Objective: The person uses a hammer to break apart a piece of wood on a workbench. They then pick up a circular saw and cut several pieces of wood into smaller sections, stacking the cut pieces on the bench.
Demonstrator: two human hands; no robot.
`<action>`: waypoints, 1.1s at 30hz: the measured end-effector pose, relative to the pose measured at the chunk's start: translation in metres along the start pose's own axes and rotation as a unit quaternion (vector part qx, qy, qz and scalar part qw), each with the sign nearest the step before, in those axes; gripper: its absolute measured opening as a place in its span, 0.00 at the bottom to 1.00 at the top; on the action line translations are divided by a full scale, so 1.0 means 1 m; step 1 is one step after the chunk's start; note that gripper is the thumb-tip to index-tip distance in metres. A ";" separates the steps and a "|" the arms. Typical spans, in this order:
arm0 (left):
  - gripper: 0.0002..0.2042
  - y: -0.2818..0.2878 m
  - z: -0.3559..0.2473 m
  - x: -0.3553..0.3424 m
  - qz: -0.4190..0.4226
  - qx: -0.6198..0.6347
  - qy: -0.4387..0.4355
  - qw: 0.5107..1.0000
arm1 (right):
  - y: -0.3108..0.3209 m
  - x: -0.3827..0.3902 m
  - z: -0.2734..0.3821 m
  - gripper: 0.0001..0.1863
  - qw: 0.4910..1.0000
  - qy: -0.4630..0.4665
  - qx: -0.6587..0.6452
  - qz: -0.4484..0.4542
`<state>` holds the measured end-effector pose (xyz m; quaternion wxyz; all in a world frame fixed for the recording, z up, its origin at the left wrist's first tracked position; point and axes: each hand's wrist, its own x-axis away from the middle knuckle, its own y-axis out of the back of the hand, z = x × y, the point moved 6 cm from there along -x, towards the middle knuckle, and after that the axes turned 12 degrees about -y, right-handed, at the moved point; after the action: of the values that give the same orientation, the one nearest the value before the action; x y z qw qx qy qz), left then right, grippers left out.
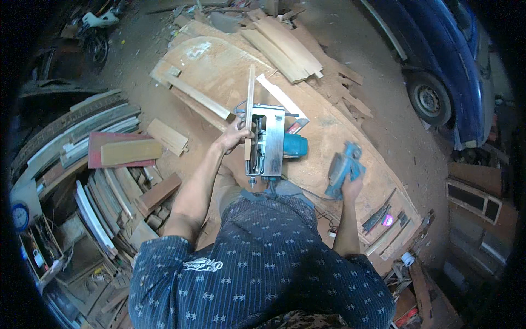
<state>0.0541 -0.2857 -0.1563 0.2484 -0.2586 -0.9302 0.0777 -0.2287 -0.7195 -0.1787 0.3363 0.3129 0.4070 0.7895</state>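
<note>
My left hand (pixel 234 137) is closed round a narrow wooden strip (pixel 251 93), which lies lengthwise along the left side of an upturned circular saw (pixel 275 148). The saw shows its flat metal base plate and a teal motor housing on the right. Off to the right, my right hand (pixel 352 187) grips a teal electric hand planer (pixel 341 169), slightly blurred, over the workbench (pixel 323 131). Just beyond the saw lies a try square (pixel 282 98) with a pale blade.
Long battens (pixel 200 97) and wide boards (pixel 279 46) rest on the bench's far part. Chisels (pixel 378 216) and a pink tape measure (pixel 388 220) lie at its right. Stacked timber (pixel 104 203) stands at my left; a blue vehicle (pixel 455 71) is parked at the far right.
</note>
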 end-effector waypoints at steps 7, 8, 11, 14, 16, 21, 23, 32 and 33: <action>0.43 0.002 0.011 0.025 -0.021 0.072 -0.021 0.997 | 0.012 -0.004 0.106 0.25 0.968 0.214 0.067 -0.113; 0.43 -0.008 -0.002 0.028 -0.017 0.043 -0.014 0.999 | -0.015 -0.025 0.115 0.23 0.983 0.178 0.028 -0.030; 0.42 -0.008 0.008 0.046 -0.010 0.048 -0.036 0.998 | -0.119 -0.068 0.151 0.22 0.976 0.122 -0.077 0.165; 0.34 -0.018 0.000 0.052 -0.057 0.126 -0.034 0.990 | -0.179 -0.082 0.200 0.30 0.973 0.155 0.030 0.168; 0.32 -0.013 0.010 0.060 -0.159 0.137 0.002 0.978 | -0.193 -0.062 0.245 0.35 0.957 0.178 0.138 0.184; 0.26 -0.003 0.021 0.040 -0.163 0.142 -0.024 0.976 | -0.234 -0.079 0.236 0.32 0.954 0.101 0.189 0.211; 0.23 -0.015 0.011 0.021 -0.130 0.163 -0.023 0.978 | -0.251 -0.124 0.193 0.27 0.949 0.093 0.042 0.299; 0.23 0.013 0.042 0.030 -0.156 0.125 -0.045 0.979 | -0.052 -0.082 0.249 0.13 0.923 0.247 -0.085 0.281; 0.24 0.016 0.055 0.025 -0.155 0.140 -0.056 0.976 | -0.040 -0.076 0.251 0.13 0.910 0.223 -0.090 0.337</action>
<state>0.0146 -0.2595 -0.1977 0.2382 -0.0689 -0.9516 0.1818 0.0194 -0.6530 -0.1111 -0.0224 0.2162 0.2692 0.9382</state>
